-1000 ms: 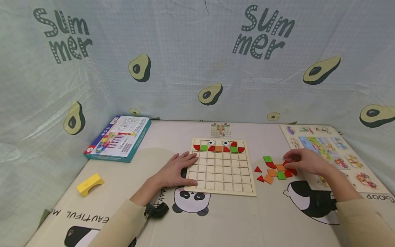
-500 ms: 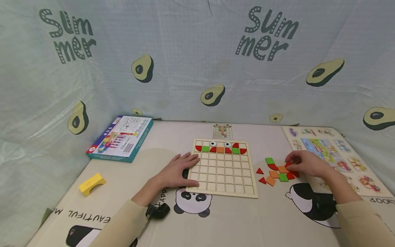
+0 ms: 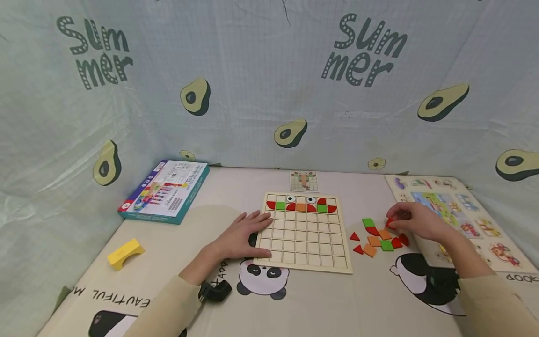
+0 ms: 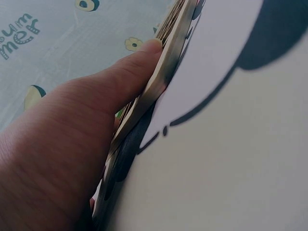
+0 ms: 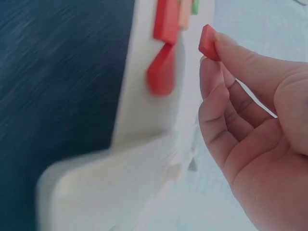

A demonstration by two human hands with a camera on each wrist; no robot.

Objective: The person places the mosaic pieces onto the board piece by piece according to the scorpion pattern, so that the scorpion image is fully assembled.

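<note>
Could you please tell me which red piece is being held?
The red piece pinched by the right hand; other red pieces lie on the table or in the grid board.

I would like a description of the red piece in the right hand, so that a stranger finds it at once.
Find the grid board, then look right, to the loose pieces. At their right side is the right hand. The red piece is the one this hand pinches; its neighbours, some also red, lie on the table.
</note>
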